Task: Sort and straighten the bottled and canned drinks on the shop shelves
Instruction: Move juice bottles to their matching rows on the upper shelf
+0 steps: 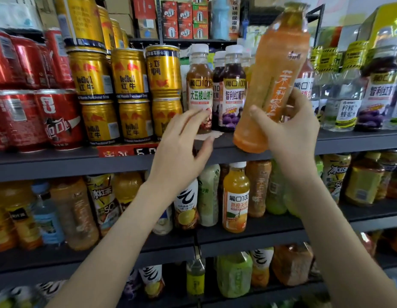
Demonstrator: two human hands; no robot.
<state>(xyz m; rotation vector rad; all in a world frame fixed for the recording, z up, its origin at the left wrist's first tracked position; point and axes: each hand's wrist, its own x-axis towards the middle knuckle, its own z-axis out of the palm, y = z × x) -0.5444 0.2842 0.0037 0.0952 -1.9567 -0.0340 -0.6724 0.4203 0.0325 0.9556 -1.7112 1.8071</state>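
My right hand (291, 132) grips a tall orange tea bottle (271, 81) by its lower half, holding it tilted in front of the upper shelf (59, 163). My left hand (182, 150) is spread open with nothing in it, fingertips near a white-capped brown juice bottle (199, 85) standing on that shelf. Beside it stand dark grape juice bottles (232, 94). Gold Red Bull cans (131, 94) are stacked in two tiers to the left, with red cola cans (57, 121) further left.
Clear lemon-honey bottles (342, 103) and another grape juice bottle (379, 94) stand at the right of the upper shelf. The shelf below (271, 234) holds mixed orange, green and tea bottles, among them an orange juice bottle (235, 198). More bottles fill the lowest shelf. Boxes sit on top.
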